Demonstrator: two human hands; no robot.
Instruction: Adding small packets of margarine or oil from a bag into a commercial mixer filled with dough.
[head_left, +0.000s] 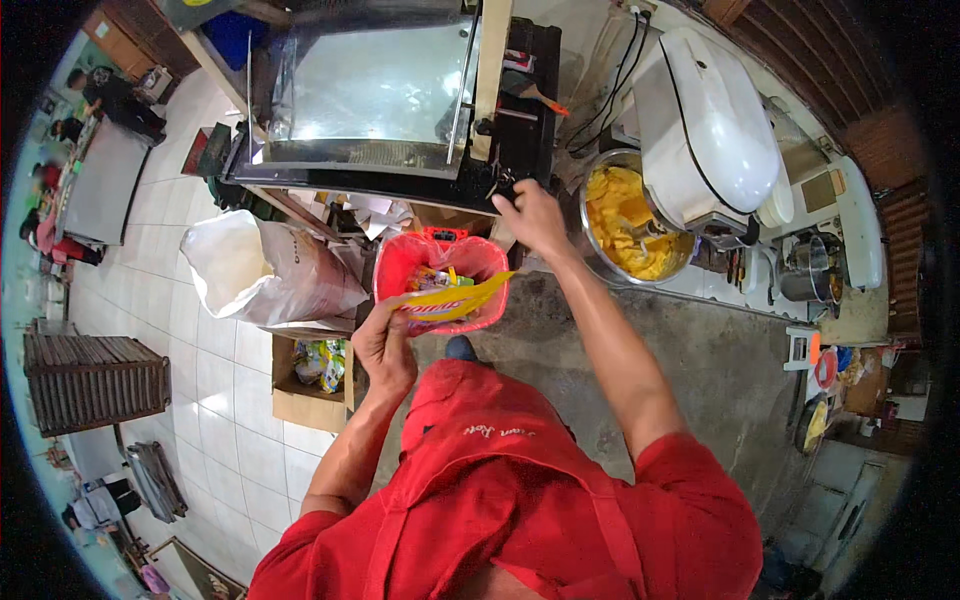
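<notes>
- Your left hand [385,345] pinches a yellow wrapper [455,298] at frame centre, over the red bin [440,262].
- Your right hand [530,215] closes on the black machine [525,120], bracing.

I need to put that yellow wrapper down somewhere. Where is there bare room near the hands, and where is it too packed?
Bare room: the grey floor right of the red bin, below the mixer bowl. Also the white tiles left of the cardboard box. Crowded: the bin under the left hand and yellow wrapper is full; the right hand is hemmed between machine and bowl.
</notes>
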